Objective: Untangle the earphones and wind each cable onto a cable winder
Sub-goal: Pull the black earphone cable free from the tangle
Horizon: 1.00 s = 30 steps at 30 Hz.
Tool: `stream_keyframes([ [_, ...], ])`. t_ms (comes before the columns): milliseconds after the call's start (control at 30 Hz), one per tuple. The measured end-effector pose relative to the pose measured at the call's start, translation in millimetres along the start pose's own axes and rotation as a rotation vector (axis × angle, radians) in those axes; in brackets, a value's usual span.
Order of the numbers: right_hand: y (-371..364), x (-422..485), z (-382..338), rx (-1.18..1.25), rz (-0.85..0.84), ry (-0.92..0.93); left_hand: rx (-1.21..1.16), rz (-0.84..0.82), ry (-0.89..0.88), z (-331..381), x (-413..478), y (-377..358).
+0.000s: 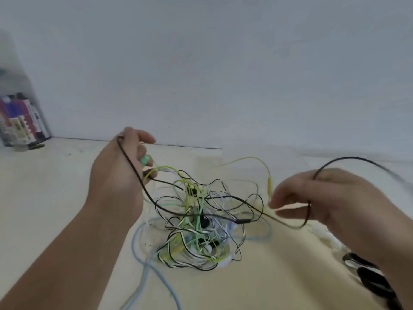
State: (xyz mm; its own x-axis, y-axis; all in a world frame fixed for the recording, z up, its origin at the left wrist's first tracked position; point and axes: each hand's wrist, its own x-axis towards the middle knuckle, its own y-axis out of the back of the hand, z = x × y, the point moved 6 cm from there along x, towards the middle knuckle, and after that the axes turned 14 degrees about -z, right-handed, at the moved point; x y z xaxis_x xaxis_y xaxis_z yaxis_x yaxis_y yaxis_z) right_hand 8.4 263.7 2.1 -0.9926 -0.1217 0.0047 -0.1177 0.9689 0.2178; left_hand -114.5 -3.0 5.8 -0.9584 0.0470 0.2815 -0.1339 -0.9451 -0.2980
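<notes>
A tangled heap of earphone cables (196,222) in black, white, yellow, mint green and striped black-and-white lies mid-table. My left hand (118,175) is raised above the heap's left side, its fingers closed around a black cable (143,189) and a mint-green earbud (146,159). That black cable runs down across the heap to my right hand (317,198), which pinches it at the right; the cable loops over that hand's back and off to the right. A yellow cable (269,182) with an inline remote hangs just left of my right fingers.
A light blue cable (143,271) trails from under the heap toward the near edge. Black cable winders (366,274) and a white ridged strip (328,240) lie at the right. A clear box of markers (20,121) stands at the far left against the white wall.
</notes>
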Motion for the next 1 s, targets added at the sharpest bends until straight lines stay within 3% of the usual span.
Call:
stream_keyframes([
  [133, -21, -5, -1, -0.514, -0.24, -0.187, 0.403, -0.286, -0.164, 12, -17, -33],
  [333, -28, -19, -2, -0.581, -0.343, -0.392, 0.847, -0.501, -0.288, 10, -40, -60],
  [433, -27, -13, -15, -0.578, -0.177, -0.238, 1.085, -0.561, -0.404, 5, -55, -74],
  [567, -14, -13, -27, -0.454, 0.359, 0.116, 1.324, -0.589, -0.49, 0, -71, -94],
  [633, -19, -10, -23, -0.362, 0.359, 0.192, 1.366, -0.62, -0.487, -5, -76, -101],
  [700, -34, -7, -19, -0.252, 0.192, 0.197, 1.363, -0.646, -0.508, -7, -78, -105],
  [800, -54, -3, -13, -0.312, 0.0, 0.13, 1.312, -0.657, -0.512, -6, -78, -105],
  [900, -48, -2, -14, -0.277, 0.053, 0.188, 1.288, -0.683, -0.476, -6, -77, -105],
  [1000, -27, -4, -17, -0.177, 0.148, 0.286, 1.093, -0.614, -0.302, -3, -68, -92],
])
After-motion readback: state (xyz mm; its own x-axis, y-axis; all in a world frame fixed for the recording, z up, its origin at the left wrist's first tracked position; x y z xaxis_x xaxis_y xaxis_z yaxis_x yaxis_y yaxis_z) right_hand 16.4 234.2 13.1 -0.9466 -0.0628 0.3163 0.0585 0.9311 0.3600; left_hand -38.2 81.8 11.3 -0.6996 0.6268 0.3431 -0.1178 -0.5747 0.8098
